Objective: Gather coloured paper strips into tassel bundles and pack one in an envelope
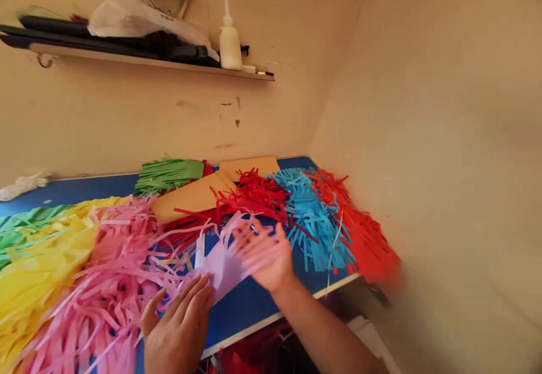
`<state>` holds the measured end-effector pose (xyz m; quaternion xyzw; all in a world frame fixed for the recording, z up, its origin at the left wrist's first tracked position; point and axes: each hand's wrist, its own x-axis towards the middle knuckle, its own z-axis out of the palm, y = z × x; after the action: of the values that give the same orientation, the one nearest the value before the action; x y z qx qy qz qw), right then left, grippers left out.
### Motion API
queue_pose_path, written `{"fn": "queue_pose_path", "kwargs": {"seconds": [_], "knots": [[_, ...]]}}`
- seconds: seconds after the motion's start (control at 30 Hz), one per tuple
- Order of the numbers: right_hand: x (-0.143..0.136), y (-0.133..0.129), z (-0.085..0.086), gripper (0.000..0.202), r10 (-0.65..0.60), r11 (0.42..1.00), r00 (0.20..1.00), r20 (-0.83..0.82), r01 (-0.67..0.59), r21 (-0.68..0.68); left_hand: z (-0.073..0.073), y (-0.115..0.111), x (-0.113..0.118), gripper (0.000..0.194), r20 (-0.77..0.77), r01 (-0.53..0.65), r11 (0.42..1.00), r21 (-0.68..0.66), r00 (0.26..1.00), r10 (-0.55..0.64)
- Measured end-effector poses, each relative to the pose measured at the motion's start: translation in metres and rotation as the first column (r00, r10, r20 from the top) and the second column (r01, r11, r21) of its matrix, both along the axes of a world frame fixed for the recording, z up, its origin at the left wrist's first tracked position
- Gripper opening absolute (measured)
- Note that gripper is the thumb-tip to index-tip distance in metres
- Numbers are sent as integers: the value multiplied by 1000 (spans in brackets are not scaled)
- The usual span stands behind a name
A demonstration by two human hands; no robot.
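A lilac fringed piece of tissue paper (pixel 226 269) lies between my hands above the blue table, its uncut band in the middle and thin strips at its ends. My left hand (pixel 180 320) rests its outstretched fingers against the near left edge of this paper, thumb apart. Palm up, my right hand (pixel 271 258) has its fingers spread, with lilac strips across them and some motion blur. Pink fringed paper (pixel 114 284) spreads beside my left hand. Dark red fringed paper (pixel 262 196) sits just beyond my right hand.
On the blue table (pixel 241 306) are yellow (pixel 46 272), green (pixel 169 175), light blue (pixel 315 219) and orange-red fringes (pixel 364 238), plus tan folded sheets (pixel 192 196). A wall shelf (pixel 169 62) above carries a white nozzle bottle (pixel 230 47) and a plastic bag (pixel 127 16). A wall stands right.
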<state>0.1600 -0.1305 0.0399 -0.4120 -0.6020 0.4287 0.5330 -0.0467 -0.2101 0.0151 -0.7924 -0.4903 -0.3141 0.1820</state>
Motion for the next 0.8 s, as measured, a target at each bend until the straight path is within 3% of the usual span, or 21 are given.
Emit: {"fn": "queue_pose_path", "kwargs": {"seconds": [0.07,0.13,0.2,0.23,0.3,0.33,0.37,0.4,0.43,0.47,0.53,0.57,0.63,0.7,0.73,0.8], "knots": [[63,-12,-12,58,-181,981,983,-42,178,-74,-16,0,15,22,36,64,995,-70,997,-62],[110,-28,-18,59,-435,896,900,41,437,-84,-28,-1,26,29,60,115,982,-149,992,-108],[127,-45,-19,56,-588,805,802,109,593,-20,-35,-1,33,33,65,140,969,-202,989,-129],[123,-53,-19,52,-612,788,776,149,614,43,-37,-2,35,34,60,144,965,-219,989,-134],[94,-62,-18,44,-506,862,791,343,454,227,-39,-2,38,35,43,147,960,-237,989,-141],[74,-62,-19,40,-331,938,805,492,221,269,-40,-3,38,36,39,149,959,-239,989,-143],[53,-58,-19,40,-113,971,759,641,-54,235,-40,-4,38,37,38,151,958,-243,989,-146],[35,-52,-20,42,26,954,680,732,-235,185,-41,-5,38,38,37,156,956,-248,988,-151],[20,-44,-21,44,85,941,617,782,-308,140,-41,-6,37,38,40,160,954,-253,987,-155],[9,-35,-22,43,76,951,585,808,-286,117,-42,-7,36,38,46,163,953,-255,987,-157],[2,-23,-27,43,-23,980,581,813,-149,134,-45,-9,33,38,55,168,952,-255,986,-159],[3,-22,-31,46,-45,978,585,810,-141,156,-46,-10,31,38,67,169,955,-244,985,-157],[9,-26,-42,57,41,927,575,817,-327,184,-47,-9,26,38,90,173,960,-218,984,-157],[16,-35,-54,60,148,831,522,840,-526,180,-46,-7,17,37,80,161,963,-217,986,-147],[18,-40,-59,54,162,811,502,849,-559,176,-44,-6,11,36,57,144,963,-227,989,-135],[21,-46,-68,39,125,833,503,855,-522,185,-38,-6,-2,34,-8,88,960,-266,996,-94]]}}
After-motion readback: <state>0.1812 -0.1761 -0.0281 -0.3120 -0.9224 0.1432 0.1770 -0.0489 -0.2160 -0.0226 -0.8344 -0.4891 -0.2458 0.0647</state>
